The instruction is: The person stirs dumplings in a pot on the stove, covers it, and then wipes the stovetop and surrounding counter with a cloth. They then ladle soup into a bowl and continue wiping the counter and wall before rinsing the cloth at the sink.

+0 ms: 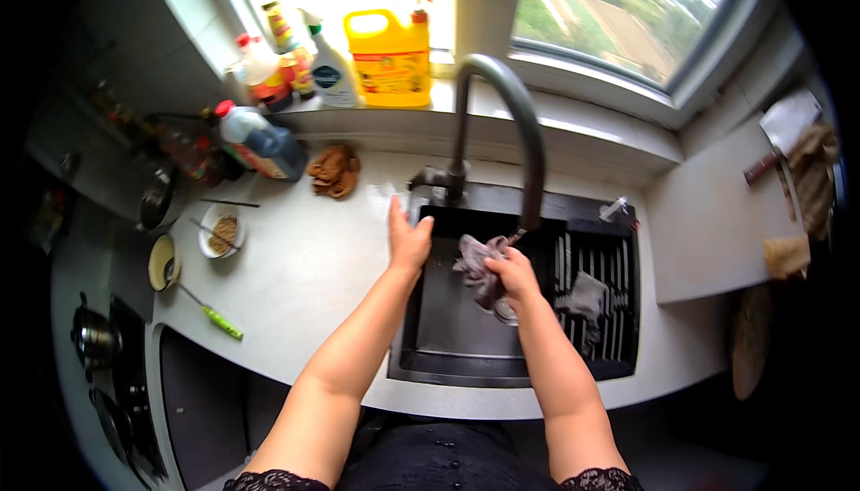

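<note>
My right hand grips a crumpled greyish-purple cloth over the dark sink, just below the spout of the tall curved faucet. A thin stream seems to run from the spout onto the cloth. At the sink's left rim, my left hand has its fingers stretched out and holds nothing. Its fingertips are close to the faucet's side handle; whether they touch it I cannot tell. Part of a round drain piece shows beneath the cloth.
A slatted rack with a pale cloth covers the sink's right side. On the counter lie a brown rag, a white bowl and a green-handled utensil. A yellow jug stands on the sill; a cutting board hangs right.
</note>
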Demonstrator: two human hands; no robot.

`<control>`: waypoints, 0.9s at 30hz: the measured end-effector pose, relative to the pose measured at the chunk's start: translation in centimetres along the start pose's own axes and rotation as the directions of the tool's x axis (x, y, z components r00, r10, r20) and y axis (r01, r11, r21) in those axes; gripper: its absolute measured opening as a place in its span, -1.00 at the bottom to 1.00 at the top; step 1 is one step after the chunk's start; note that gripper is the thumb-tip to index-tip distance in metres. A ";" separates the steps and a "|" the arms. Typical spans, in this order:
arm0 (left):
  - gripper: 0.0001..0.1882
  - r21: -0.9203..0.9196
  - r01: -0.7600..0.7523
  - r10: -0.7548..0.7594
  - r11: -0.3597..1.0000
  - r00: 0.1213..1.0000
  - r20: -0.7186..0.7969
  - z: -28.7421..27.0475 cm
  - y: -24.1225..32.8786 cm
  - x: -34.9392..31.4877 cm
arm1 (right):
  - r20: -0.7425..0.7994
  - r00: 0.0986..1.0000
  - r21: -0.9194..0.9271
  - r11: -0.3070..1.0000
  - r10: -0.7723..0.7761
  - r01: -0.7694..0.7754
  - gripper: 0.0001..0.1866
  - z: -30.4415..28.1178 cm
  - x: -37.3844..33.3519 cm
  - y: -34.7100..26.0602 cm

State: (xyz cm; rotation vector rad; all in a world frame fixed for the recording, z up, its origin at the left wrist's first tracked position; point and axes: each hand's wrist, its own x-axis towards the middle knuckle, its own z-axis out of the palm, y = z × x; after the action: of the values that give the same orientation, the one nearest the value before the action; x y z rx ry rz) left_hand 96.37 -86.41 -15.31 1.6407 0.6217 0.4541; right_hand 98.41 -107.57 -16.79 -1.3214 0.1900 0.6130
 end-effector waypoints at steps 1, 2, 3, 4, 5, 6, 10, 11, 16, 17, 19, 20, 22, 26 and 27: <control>-0.15 -0.009 0.002 -0.002 1.000 1.000 0.015 -0.2 0.1 1.2 | -0.039 0.999 -0.120 0.993 -0.017 0.012 -0.68 1.3 -1.0 -1.2; -0.13 -0.012 -0.006 0.006 1.000 1.000 0.021 0.1 0.5 2.2 | -0.007 0.999 -0.306 0.951 -0.042 0.038 -0.64 0.8 -0.4 -0.8; -0.14 0.007 -0.102 0.101 0.995 0.995 0.015 0.3 -0.2 3.4 | -0.040 0.995 -0.285 0.956 -0.087 0.072 -0.66 2.0 -1.1 -1.2; -0.16 0.138 -0.114 0.101 0.984 0.990 0.101 0.7 2.7 3.1 | -0.024 0.991 -0.305 0.945 -0.132 0.119 -0.66 0.7 -0.4 -0.5; -0.19 0.123 -0.114 0.104 0.986 0.991 0.081 0.7 1.6 3.8 | 0.043 0.985 -0.354 0.919 -0.168 0.172 -0.66 0.7 0.2 0.2; -0.20 0.131 -0.047 0.033 0.990 0.994 0.104 0.9 2.0 3.8 | 0.046 0.988 -0.313 0.937 -0.148 0.155 -0.67 1.3 -0.4 -0.3; -0.17 0.049 -0.084 0.084 0.995 0.996 0.012 1.5 2.7 1.8 | 0.064 0.985 -0.257 0.951 -0.163 0.174 -0.74 1.0 -0.6 -0.2; -0.16 0.056 -0.102 0.105 0.993 0.992 -0.070 1.7 1.8 1.0 | 0.090 0.980 -0.244 0.950 -0.177 0.194 -0.74 0.3 -0.1 0.5; -0.27 -0.359 0.698 -0.648 0.620 0.713 0.269 4.5 -1.4 -5.3 | 0.171 0.950 -0.136 0.949 -0.262 0.286 -0.70 2.1 -1.9 -0.9; -0.48 -0.298 0.847 -0.638 0.441 0.529 0.560 2.9 2.9 -6.2 | 0.136 0.953 -0.074 0.956 -0.272 0.283 -0.68 1.7 -2.0 -1.3; -0.60 -0.270 0.932 -0.655 0.240 0.361 0.664 3.4 3.0 -7.1 | 0.117 0.948 0.043 0.955 -0.295 0.292 -0.68 1.5 -2.1 -1.4; -0.65 -0.427 0.895 -0.560 0.129 0.422 0.713 5.1 -0.7 -7.4 | 0.108 0.943 0.100 0.947 -0.316 0.306 -0.69 1.2 -1.7 -0.5; -0.73 -0.514 0.753 -0.562 0.410 0.653 0.508 6.9 -3.3 -7.5 | -0.136 0.969 0.051 0.976 -0.205 0.214 -0.73 -2.0 0.9 2.7; -0.74 -0.513 0.662 -0.469 0.546 0.749 0.468 6.4 -2.0 -7.9 | 0.173 0.978 0.458 0.870 0.113 -0.182 -0.37 2.4 -2.6 1.2; -0.69 -0.488 0.674 -0.474 0.554 0.738 0.481 6.4 -1.0 -8.2 | 0.159 0.979 0.504 0.843 0.124 -0.189 -0.34 1.3 -1.3 2.6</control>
State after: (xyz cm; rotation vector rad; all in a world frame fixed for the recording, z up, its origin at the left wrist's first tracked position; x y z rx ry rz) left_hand 93.77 -96.42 -16.87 0.7320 0.6499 -0.0980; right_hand 95.70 -106.44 -18.01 -0.7452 0.3421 0.7179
